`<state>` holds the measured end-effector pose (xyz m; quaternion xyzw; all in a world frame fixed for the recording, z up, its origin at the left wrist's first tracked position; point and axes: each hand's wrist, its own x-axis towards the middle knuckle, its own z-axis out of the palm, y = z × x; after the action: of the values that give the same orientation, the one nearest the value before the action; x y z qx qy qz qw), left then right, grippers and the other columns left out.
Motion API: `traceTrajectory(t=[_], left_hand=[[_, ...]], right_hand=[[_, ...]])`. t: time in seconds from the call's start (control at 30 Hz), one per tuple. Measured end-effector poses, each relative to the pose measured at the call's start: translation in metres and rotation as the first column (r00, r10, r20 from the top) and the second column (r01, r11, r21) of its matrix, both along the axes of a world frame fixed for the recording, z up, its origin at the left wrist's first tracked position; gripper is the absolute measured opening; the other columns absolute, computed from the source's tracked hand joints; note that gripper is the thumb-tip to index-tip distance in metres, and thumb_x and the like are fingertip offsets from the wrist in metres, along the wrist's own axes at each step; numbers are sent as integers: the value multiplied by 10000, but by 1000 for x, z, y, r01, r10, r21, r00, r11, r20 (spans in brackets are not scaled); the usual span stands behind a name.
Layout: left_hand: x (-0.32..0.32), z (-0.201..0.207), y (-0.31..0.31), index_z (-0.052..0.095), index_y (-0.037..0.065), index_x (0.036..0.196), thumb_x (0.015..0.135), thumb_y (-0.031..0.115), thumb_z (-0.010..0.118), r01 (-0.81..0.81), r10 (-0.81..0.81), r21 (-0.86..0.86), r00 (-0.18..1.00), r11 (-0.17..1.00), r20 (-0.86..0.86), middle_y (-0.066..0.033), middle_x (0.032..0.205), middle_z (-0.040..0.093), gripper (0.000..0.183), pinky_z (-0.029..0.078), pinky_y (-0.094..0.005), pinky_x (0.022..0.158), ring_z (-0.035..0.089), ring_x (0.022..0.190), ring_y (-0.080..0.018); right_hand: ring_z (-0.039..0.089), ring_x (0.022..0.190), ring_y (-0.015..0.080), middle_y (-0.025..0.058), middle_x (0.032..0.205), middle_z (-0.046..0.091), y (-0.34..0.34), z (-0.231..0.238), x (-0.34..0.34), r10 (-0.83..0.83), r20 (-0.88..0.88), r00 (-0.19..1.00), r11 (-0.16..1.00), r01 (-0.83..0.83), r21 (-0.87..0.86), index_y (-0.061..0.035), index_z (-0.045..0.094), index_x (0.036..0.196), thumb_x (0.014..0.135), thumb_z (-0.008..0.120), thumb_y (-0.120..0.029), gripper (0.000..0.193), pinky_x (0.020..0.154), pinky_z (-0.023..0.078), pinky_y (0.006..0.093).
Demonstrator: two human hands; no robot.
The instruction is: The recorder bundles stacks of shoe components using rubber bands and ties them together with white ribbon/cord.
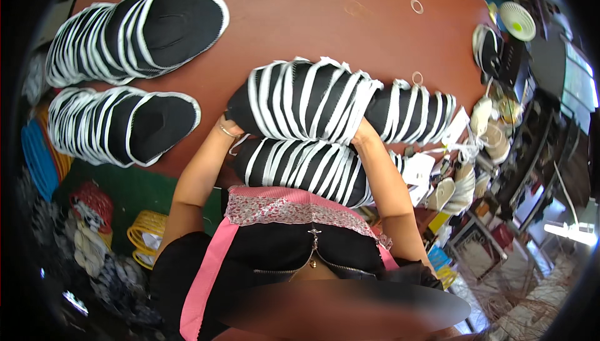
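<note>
A stack of black sole-shaped shoe pieces with white edging lies crosswise in front of me, its layers overlapping. My left hand is at its left end, closed around the black tip, with most of the fingers hidden. My right hand grips the right part of the same stack from the near side; its fingers are out of sight under or behind the pieces. Nearer my body lies a second stack of the same kind. Another stack extends to the right beyond my right hand.
Two more stacks, a far one and a nearer one, lie at the left of the reddish-brown table. A thin ring rests farther back. Light-coloured shoes crowd the right edge. Yellow baskets stand below left.
</note>
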<state>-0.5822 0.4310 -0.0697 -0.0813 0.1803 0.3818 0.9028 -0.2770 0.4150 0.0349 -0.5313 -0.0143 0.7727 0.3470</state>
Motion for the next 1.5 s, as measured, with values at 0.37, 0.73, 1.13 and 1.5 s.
traceTrajectory(t=[0.37, 0.73, 1.13, 1.5], left_hand=[[-49, 23, 78, 720, 35, 1034, 909, 208, 529, 897, -101, -245, -224, 367, -969, -158, 963, 741, 286, 546, -388, 829, 720, 937, -278], [202, 134, 29, 596, 242, 1365, 923, 250, 531, 983, 748, 135, -4, 125, -663, -43, 1464, 536, 447, 220, -674, 1134, 423, 1408, -289], [267, 192, -17, 569, 39, 1367, 931, 62, 663, 839, 569, 540, 478, -70, -669, -171, 1269, 653, 446, 514, -342, 971, 666, 1132, -274], [273, 130, -31, 674, 5, 1063, 938, 124, 671, 660, 338, 345, 143, 668, -930, -125, 1036, 723, 172, 534, -302, 866, 691, 995, -195]], right_hand=[[704, 1000, 236, 193, 1198, 678, 1, 22, 9, 84, 180, 980, 996, -90, 26, 93, 587, 1268, 999, 533, -105, 339, 840, 602, 320], [682, 949, 210, 123, 1065, 729, -16, -19, 0, -29, 559, 829, 930, -182, 319, 18, 697, 1147, 967, 550, -116, 269, 824, 546, 338], [626, 753, 80, 35, 835, 677, -79, 65, 107, -748, 416, 517, 572, 184, 799, -21, 564, 1115, 878, 711, 0, 280, 694, 485, 215], [617, 1048, 325, 221, 1111, 654, -98, 16, 350, -272, 962, -33, 947, -186, 261, 90, 558, 1230, 762, 862, -336, 702, 910, 488, 410]])
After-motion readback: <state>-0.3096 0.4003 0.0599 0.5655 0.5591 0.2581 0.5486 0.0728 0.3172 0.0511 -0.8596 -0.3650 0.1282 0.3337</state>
